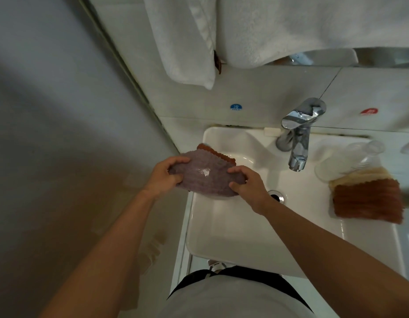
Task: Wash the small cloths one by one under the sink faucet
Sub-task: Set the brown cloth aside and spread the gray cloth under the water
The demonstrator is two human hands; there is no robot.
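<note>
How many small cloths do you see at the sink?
4: a purple cloth in both hands, a brown one under it on the left rim, a brown and a beige one stacked on the right. More may be hidden.

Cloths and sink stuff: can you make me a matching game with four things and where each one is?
Things:
1. purple-grey cloth
2. brown cloth
3. white towel
4. faucet

Places:
A. hanging on the wall above the sink
B. lying on the sink's right ledge
C. standing at the back of the basin
D. held in both hands over the sink's left edge

Pairs: 1-D, 2-B, 3-A, 4-C
</note>
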